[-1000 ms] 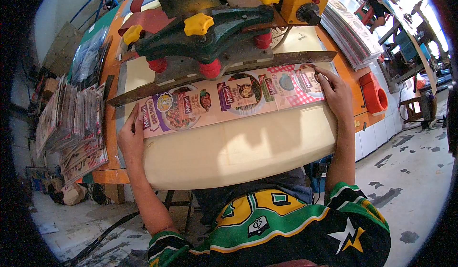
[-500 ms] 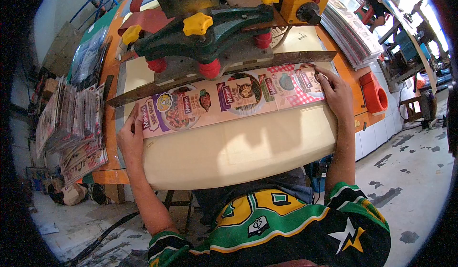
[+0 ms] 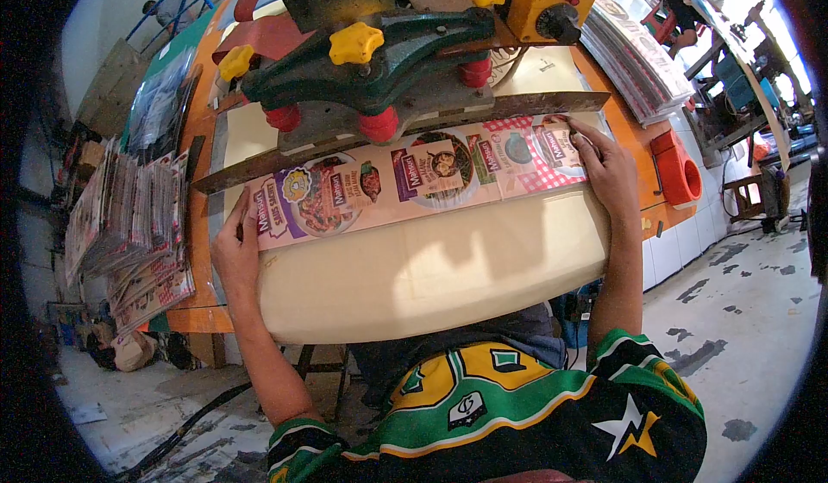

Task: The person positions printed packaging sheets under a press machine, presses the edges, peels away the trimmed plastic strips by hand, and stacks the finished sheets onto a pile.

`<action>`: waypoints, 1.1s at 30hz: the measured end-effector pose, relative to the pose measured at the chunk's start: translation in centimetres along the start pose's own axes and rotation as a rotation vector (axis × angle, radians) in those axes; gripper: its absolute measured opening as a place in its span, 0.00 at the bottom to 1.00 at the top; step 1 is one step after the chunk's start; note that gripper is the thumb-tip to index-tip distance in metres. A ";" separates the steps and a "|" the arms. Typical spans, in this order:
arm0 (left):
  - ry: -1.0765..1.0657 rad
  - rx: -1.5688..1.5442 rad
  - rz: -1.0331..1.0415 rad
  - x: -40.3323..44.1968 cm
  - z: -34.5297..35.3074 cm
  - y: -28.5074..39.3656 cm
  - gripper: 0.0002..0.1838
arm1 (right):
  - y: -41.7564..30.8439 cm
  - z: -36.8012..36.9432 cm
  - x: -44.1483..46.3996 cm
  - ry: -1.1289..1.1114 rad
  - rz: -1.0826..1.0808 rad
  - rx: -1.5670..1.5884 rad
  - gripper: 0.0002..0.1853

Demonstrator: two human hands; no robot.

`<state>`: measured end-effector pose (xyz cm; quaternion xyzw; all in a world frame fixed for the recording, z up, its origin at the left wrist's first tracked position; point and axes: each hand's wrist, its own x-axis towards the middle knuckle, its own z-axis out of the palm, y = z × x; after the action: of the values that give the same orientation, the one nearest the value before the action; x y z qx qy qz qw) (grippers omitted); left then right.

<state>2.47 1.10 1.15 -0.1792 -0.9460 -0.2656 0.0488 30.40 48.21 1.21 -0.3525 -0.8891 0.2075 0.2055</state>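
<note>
Ten-o'clock person (image 3: pixel 171 15): head lower.
Food-print sheet (image 3: pixel 405 179): long axis nearly nine-to-three.
Left hand (image 3: pixel 235 241), right hand (image 3: pixel 611 168): touching opposite ends; I can't tell whether gripping.

The metal bar (image 3: pixel 552 104) hides the far edge of the printed sheet (image 3: pixel 388 191).

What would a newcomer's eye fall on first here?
Probably the dark green, heavy metal press frame at top centre, with its bright yellow lobed knobs. Next, the long, colourful strip printed with food pictures just below it, the left hand and right hand at its ends.
</note>
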 end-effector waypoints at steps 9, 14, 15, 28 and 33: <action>0.033 -0.021 0.017 -0.2 0.1 0.0 0.25 | -0.5 -0.4 0.0 -0.049 0.029 -0.011 0.18; 0.017 -0.020 0.002 -0.1 0.1 0.1 0.25 | -0.3 0.0 -0.1 -0.033 0.030 0.018 0.18; 0.021 -0.011 0.005 -0.1 0.1 0.1 0.25 | -0.2 0.0 -0.1 -0.015 0.015 0.033 0.18; 0.038 -0.030 0.069 0.3 0.5 -1.0 0.26 | 0.3 0.4 0.0 -0.007 -0.008 0.047 0.19; 0.009 -0.057 0.022 0.1 0.2 -0.5 0.26 | 0.7 0.4 0.2 -0.015 -0.003 0.015 0.18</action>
<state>2.23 0.87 0.73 -0.1897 -0.9358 -0.2927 0.0510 30.43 48.75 0.61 -0.3479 -0.8896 0.2166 0.2017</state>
